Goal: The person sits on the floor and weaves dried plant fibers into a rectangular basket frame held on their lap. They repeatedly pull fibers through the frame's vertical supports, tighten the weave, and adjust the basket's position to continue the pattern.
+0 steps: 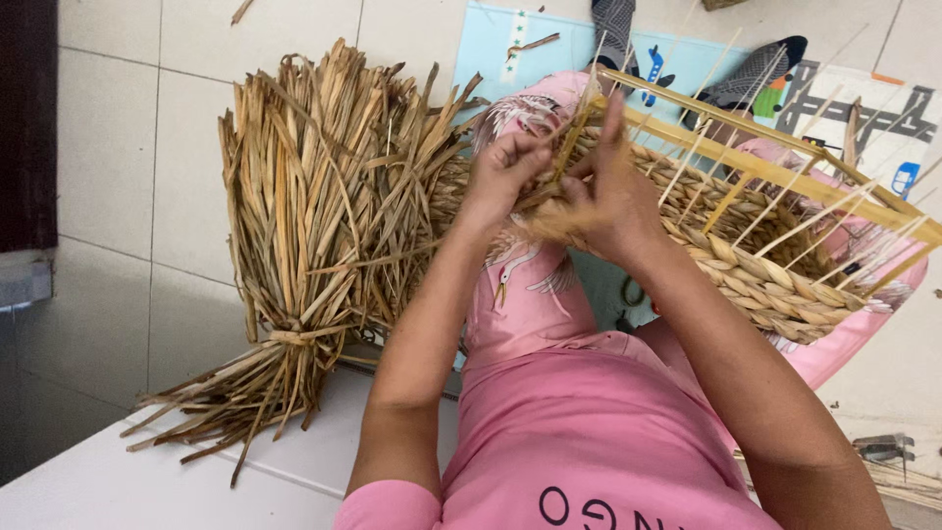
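Far left: tied bundle of dried straw (304,245) propped on the tiled floor (118,196), loose ends fanned low over a white ledge (108,486). Just right of it, left hand (502,169) curled shut, pinching a straw strand (567,137) at the basket's edge. Right hand (610,201) touching the left, fingers closed on the same strand, forefinger raised. Half-woven basket (756,270) on a wooden frame (785,177) rests across the lap, extending right. Blue mat (491,49) lies behind.
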